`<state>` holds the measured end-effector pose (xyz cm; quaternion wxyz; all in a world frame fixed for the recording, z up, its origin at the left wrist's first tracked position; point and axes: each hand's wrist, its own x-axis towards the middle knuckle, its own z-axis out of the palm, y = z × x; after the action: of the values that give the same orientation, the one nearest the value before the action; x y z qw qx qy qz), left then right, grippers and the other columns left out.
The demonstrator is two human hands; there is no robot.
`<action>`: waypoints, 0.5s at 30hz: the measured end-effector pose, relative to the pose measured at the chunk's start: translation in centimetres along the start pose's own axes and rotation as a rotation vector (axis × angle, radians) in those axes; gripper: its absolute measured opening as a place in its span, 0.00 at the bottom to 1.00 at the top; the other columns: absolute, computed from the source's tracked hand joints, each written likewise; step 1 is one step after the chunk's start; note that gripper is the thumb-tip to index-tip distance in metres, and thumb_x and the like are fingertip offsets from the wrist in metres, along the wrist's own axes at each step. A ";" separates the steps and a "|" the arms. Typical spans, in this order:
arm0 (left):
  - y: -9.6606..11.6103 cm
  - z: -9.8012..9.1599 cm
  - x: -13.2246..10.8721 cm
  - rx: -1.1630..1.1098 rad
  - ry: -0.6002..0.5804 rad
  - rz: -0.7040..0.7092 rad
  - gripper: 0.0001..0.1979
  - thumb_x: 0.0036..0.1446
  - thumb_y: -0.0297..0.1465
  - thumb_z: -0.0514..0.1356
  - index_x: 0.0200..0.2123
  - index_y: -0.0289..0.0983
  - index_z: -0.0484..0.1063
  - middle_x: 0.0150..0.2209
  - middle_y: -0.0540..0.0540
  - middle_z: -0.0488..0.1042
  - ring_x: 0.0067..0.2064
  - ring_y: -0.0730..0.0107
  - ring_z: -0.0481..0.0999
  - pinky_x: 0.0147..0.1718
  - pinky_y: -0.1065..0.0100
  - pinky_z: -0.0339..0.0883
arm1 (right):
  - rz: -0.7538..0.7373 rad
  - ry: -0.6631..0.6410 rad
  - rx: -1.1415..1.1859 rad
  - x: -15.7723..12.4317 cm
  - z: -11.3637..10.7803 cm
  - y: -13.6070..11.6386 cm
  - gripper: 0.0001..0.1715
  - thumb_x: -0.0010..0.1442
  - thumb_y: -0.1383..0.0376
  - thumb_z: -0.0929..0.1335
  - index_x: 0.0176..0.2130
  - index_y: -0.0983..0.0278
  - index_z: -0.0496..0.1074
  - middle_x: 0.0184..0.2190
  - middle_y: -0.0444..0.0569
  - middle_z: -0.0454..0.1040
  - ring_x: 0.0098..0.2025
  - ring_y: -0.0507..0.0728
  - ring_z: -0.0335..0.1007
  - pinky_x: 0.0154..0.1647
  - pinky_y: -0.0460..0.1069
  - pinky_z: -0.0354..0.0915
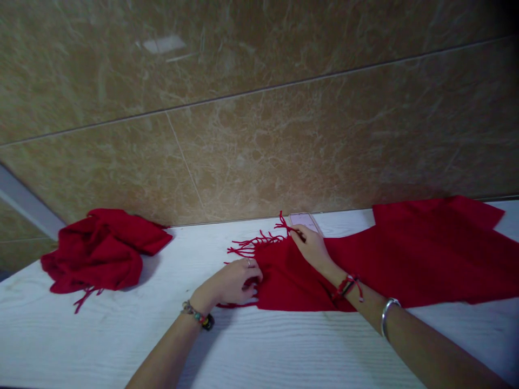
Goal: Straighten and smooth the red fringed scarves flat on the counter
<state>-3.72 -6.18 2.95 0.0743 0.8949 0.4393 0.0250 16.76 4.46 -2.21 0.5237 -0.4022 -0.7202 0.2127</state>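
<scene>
- A long red fabric scarf [425,254] lies mostly flat on the bench, from the middle out to the right edge of the view, its far right part overlapping in angular layers; its left end breaks into thin, twisted tassels.
- The right hand [311,248] pinches a few tassels at the far corner of that end, fingers closed on them; a red braided cord bracelet [346,285] and a smooth, round silver bangle [388,320] circle this arm.
- The left hand [237,282] rests at the fringed edge, fingers curled; whether they grip cannot be told.
- A flat rectangular phone with a pinkish rim [307,220] sits just behind the right hand.
- A crumpled red cloth bundle [101,254] is heaped well to the left.
- The whitish, wood-grained bench [284,351] meets a glossy, brown-veined tile wall [259,146].
</scene>
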 end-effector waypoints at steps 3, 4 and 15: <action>-0.8 0.1 -1.6 0.091 -0.011 -0.053 0.11 0.44 0.22 0.53 0.31 0.40 0.69 0.31 0.49 0.69 0.35 0.68 0.67 0.37 0.70 0.60 | -0.010 -0.006 -0.005 0.1 -0.1 0.2 0.12 0.54 0.62 0.59 0.33 0.62 0.70 0.28 0.48 0.74 0.31 0.57 0.68 0.33 0.50 0.62; -1.3 -0.1 -2.4 0.114 -0.010 -0.077 0.10 0.44 0.22 0.53 0.29 0.40 0.69 0.31 0.48 0.69 0.35 0.68 0.67 0.37 0.70 0.60 | -0.014 -0.007 -0.005 0.1 -0.1 0.3 0.12 0.54 0.62 0.59 0.32 0.62 0.70 0.28 0.48 0.74 0.31 0.57 0.68 0.33 0.50 0.62; -2.2 0.1 -3.7 -0.041 0.138 -0.076 0.11 0.51 0.25 0.51 0.38 0.38 0.67 0.41 0.46 0.66 0.43 0.67 0.65 0.44 0.68 0.60 | -0.067 -0.046 0.018 -0.3 0.0 -0.9 0.11 0.55 0.64 0.60 0.33 0.64 0.69 0.30 0.48 0.74 0.32 0.55 0.69 0.35 0.49 0.63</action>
<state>-7.72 -7.76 2.59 0.0631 0.8720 0.4765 0.0926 16.47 3.65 -1.76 0.5175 -0.3681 -0.7432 0.2108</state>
